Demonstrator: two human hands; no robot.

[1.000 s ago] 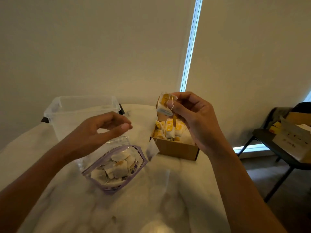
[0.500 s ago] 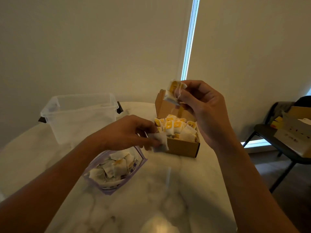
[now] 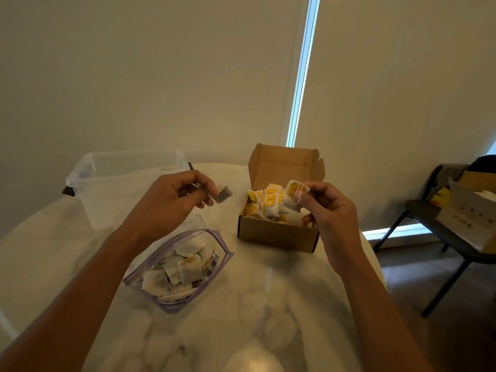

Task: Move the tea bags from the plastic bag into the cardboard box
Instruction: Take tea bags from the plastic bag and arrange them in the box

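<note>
Left hand is hovering over the table, between the tub and the box, above the far end of the bag. Its fingers are curling in, with the thumb and a fingertip pinching a small grey piece. That piece is blurring out, so I can't tell if it's a tag or a whole sachet. Right hand is sitting at the box's right side, fingers curled, pinching a tea bag by its top. The yellow tag is facing me and a loop of white string is hanging off the fingertips. That tea bag is hanging just over the box's open top, touching or nearly touching the pile already inside; can't tell which. The pile is filling the box roughly to the rim, white sachets with yellow tags, packed unevenly. The box lid is standing open at the back. The bag is lying flat on the table, near side of the box and to its left, mouth open toward the box, with a heap of sachets sitting in it. The tub is standing behind the bag, clear and lidless. Off to the right, a chair is carrying some cartons, well apart from the table.
</note>
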